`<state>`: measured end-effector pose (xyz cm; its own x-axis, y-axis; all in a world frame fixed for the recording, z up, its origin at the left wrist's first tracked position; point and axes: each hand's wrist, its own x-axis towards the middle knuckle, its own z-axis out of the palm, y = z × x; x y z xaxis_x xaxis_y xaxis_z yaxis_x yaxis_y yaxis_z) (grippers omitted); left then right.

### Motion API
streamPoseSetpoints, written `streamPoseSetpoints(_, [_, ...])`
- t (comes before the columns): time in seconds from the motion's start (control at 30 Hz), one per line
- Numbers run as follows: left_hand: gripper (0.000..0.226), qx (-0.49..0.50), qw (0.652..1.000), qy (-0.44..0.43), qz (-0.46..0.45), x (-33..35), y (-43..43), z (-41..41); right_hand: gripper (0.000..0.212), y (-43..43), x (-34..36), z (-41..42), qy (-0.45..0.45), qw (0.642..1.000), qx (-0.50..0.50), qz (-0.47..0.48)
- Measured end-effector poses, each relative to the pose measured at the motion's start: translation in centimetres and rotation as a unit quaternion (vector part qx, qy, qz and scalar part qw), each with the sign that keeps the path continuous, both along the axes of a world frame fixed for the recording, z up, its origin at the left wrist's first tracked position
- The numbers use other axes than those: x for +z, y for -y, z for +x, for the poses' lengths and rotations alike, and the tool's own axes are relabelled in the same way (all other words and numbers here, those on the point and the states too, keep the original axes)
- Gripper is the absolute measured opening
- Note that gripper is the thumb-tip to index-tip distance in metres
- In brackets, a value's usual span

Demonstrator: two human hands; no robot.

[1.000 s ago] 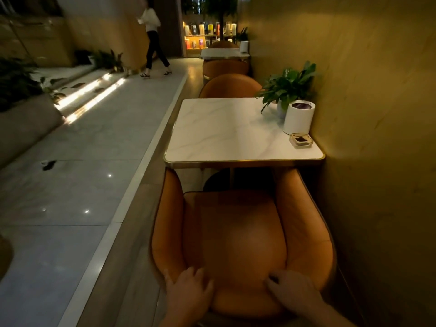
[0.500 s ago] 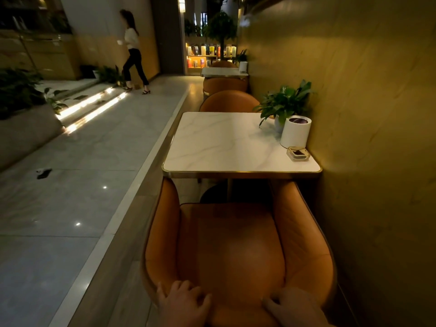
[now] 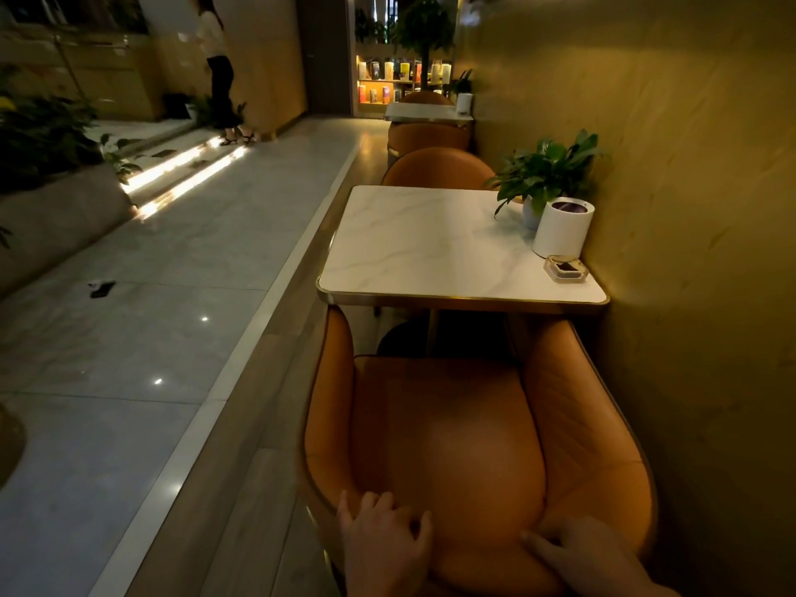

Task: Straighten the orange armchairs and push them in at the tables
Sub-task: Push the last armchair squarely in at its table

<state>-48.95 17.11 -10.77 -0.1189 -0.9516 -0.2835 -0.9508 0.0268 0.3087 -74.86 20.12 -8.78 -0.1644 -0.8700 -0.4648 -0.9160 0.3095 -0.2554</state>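
Two grips, left hand (image 3: pixel 383 540) and right hand (image 3: pixel 590 558), clasp the rounded orange leather armchair (image 3: pixel 452 424).

Ochre wall (image 3: pixel 689 209) right; glossy tiled floor (image 3: pixel 129 381); lit steps (image 3: pixel 185 174).

**Seats along the wall**

The near armchair (image 3: pixel 452 424) faces the surface (image 3: pixel 430 243), its arms reaching the near edge, with the wall (image 3: pixel 689 209) on its right. The left hand (image 3: pixel 383 536) and right hand (image 3: pixel 581 553) hold its backrest. Along the surface's right side stand a plant (image 3: pixel 547 174), a canister (image 3: pixel 562 228) before it, and a small tray (image 3: pixel 565 268) nearest. The far armchair (image 3: pixel 437 168) sits behind the surface.
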Motion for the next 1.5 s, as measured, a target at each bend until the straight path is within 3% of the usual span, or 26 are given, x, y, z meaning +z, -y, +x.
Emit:
streamPoseSetpoints(0.07, [0.062,-0.007,1.0,-0.008,-0.014,0.2,-0.1,0.0,0.048,0.0,-0.3,-0.3,-0.013,1.0,0.012,-0.01])
streamPoseSetpoints(0.3, [0.052,-0.049,0.999,-0.005,-0.024,-0.1,-0.3,0.6,0.056,-0.8,-1.5,0.1,-0.046,0.997,0.051,-0.047])
streamPoseSetpoints(0.4, [0.051,-0.057,0.998,-0.003,-0.016,0.0,-0.5,0.8,0.059,-2.0,-1.4,0.6,-0.062,0.993,0.034,-0.096])
streamPoseSetpoints(0.5, [0.053,-0.061,0.998,-0.008,-0.028,-0.4,-0.4,0.9,0.08,-3.5,-1.5,1.4,-0.081,0.979,0.003,-0.19])
streamPoseSetpoints(0.57, [0.053,-0.066,0.997,-0.001,-0.039,-0.7,-0.6,1.0,0.075,-3.9,-1.4,1.5,-0.067,0.974,-0.004,-0.216])
streamPoseSetpoints(0.7, [0.051,-0.062,0.997,0.002,-0.053,-0.8,-0.7,0.9,0.047,-3.6,-1.5,1.1,-0.066,0.978,-0.004,-0.196])
streamPoseSetpoints(0.9, [0.046,-0.019,0.999,0.015,-0.047,-0.6,-0.1,-0.4,0.046,-2.8,-2.3,-0.1,-0.086,0.973,-0.02,-0.212])
streamPoseSetpoints(1.1, [0.048,-0.036,0.999,0.006,-0.039,-0.1,-0.1,-2.9,0.047,-1.7,-1.7,-2.9,-0.084,0.978,-0.014,-0.192])
streamPoseSetpoints(1.23, [0.05,-0.041,0.997,0.011,-0.059,-0.7,0.0,-3.1,0.033,-1.7,-1.6,-3.1,-0.069,0.977,-0.005,-0.2])
streamPoseSetpoints(1.5, [0.054,-0.022,0.997,0.0,-0.08,-1.2,0.1,-3.2,0.045,-2.3,-0.3,-2.2,-0.076,0.981,0.008,-0.176])
